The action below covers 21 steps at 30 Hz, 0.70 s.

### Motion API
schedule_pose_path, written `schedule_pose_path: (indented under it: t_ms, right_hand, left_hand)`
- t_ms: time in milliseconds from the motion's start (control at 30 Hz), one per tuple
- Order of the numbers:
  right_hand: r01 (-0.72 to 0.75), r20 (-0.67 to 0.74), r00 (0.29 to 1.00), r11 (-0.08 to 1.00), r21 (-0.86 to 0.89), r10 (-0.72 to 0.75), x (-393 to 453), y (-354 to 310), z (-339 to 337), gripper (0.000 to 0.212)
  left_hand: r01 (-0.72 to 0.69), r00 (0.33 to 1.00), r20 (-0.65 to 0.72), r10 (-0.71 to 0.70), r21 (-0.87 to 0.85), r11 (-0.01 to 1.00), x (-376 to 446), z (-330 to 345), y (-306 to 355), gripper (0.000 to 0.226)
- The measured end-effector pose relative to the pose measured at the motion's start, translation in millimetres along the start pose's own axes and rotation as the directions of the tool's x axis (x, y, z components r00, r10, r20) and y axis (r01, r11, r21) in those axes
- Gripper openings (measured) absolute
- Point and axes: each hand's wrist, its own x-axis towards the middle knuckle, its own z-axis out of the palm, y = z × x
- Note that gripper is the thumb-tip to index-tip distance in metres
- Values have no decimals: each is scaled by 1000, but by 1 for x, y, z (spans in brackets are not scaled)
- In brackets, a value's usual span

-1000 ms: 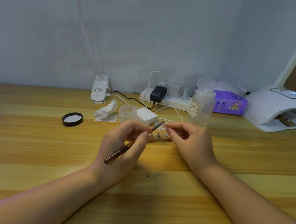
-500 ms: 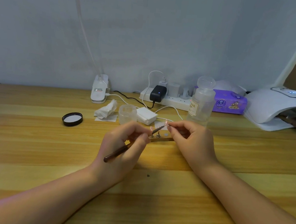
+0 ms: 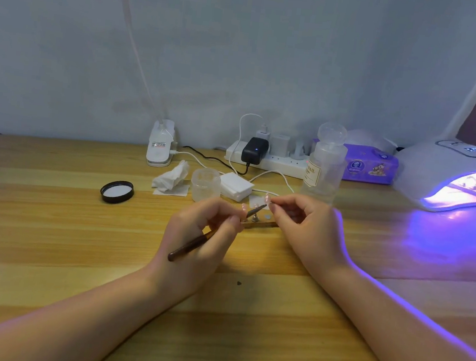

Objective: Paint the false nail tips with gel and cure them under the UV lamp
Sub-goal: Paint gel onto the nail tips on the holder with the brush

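My left hand (image 3: 196, 234) grips a dark brown gel brush (image 3: 195, 242), its tip pointing up and right. My right hand (image 3: 305, 225) pinches a small clear nail tip (image 3: 267, 196) right at the brush tip. Under both hands lies a narrow wooden holder strip (image 3: 258, 224) with small metal studs; another pale nail tip (image 3: 244, 207) stands on it. The white UV lamp (image 3: 449, 173) at the far right is lit, glowing purple inside and casting violet light across the table and my right forearm.
A black jar lid (image 3: 117, 191) lies to the left. Behind the hands are a crumpled tissue (image 3: 171, 177), a frosted jar (image 3: 205, 184), white pads (image 3: 236, 184), a clear pump bottle (image 3: 325, 166), a power strip (image 3: 265, 158) with cables, and a purple wipes pack (image 3: 370, 167).
The UV lamp has switched on and now glows purple. Another person's hand seen at the lamp half a second ago is gone. My hands stay almost still at the holder.
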Motion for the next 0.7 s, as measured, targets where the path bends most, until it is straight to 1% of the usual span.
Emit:
schedule_pose_path:
  t_ms: [200,333,433,567,633,700]
  right_hand:
    - [11,8,1000,1000,26,-11,0,1,2,13]
    - [7,23,1000,1000,25,-8,1,2,3,16]
    - [12,46,999,1000,27,-14,2,3,3,17]
    - [-10,58,998,996,85,5,1,2,3,17]
    - [-13,81,997,994,108,4,1,1,3,15]
    - [-11,103,995,993,119,-1,0,0,2,14]
  left_hand:
    - [26,1000,-3,-25,14,1000,2,2,-1,15]
    - [21,1000,-4,-22,-35,999,1,1,-1,20]
    - [21,1000,13,-20,-75,997,0,-1,-1,19]
    - [48,999,-5,-49,-118,992,0,0,0,20]
    - [58,998,-7,-59,-113,992,1,0,0,23]
    - [68,998,-9,-70,-115,991,3,0,-1,22]
